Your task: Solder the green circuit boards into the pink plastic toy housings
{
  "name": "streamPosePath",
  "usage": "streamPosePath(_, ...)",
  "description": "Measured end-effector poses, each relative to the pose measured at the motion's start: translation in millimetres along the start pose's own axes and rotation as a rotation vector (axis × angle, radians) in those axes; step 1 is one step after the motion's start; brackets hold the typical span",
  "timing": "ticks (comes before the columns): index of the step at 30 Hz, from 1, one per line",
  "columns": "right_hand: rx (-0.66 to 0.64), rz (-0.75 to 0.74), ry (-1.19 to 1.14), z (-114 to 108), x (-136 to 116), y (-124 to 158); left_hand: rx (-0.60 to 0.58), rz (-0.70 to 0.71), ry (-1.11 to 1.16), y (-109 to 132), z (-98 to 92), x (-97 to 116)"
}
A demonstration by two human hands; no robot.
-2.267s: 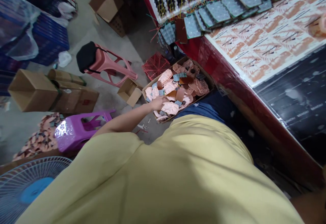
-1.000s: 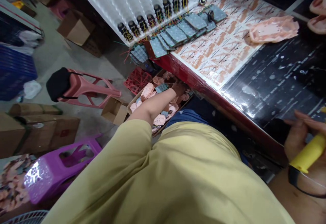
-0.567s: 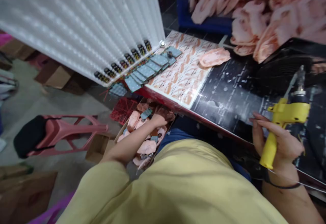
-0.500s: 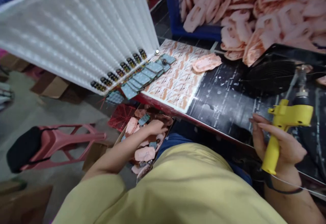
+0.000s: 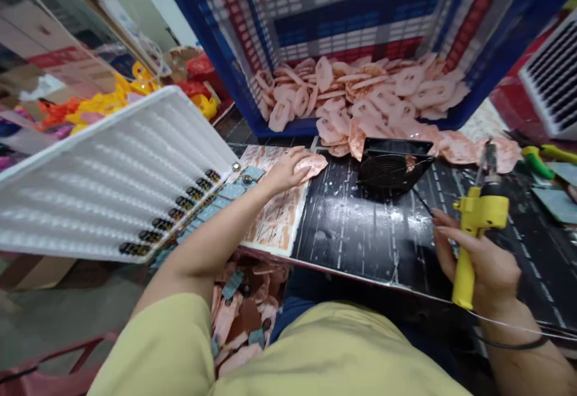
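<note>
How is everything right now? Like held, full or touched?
Left hand, touching a pink piece
Pink piece, partly covered
Right hand, closed around a yellow tool
Yellow tool, held by its handle
Blue basket, pink pieces spilling out
Black fan, on the table; can't tell if spinning
White tray, black parts along one edge

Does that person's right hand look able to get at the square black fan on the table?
Probably yes: the fan stands ahead of the right hand with nothing bulky between, though the yellow pistol-shaped tool it grips may need setting down first.
</note>
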State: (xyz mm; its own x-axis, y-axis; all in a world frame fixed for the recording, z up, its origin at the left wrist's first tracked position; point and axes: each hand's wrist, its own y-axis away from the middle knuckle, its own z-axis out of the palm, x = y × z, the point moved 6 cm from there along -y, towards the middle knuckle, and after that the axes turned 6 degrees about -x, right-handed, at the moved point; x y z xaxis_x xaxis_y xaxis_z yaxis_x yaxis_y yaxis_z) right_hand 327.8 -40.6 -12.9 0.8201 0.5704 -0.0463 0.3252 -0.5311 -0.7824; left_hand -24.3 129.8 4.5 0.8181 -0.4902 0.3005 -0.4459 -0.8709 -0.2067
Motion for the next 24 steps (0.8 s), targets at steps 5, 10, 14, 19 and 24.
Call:
streamPosePath(5, 0.073, 0.140, -0.217, 2, 5, 3, -0.130, 0.199, -0.161, -120, 13.2, 37)
streamPosePath(10, 0.121, 0.202, -0.248, -3, 8, 5, -0.329, 0.374, -0.106, -210, 35.8, 93)
streamPosePath(14, 0.155, 0.268, -0.207, -9, 14, 3, -0.595, 0.473, -0.082, -243, 67.5, 139)
streamPosePath(19, 0.128, 0.330, -0.283, -10, 20, -1, -0.809, 0.726, -0.179, -251, 104.6, 199)
streamPosePath(24, 0.062, 0.334, -0.300, -8, 21, 0, -0.806, 0.916, -0.408, -246, 133.8, 218)
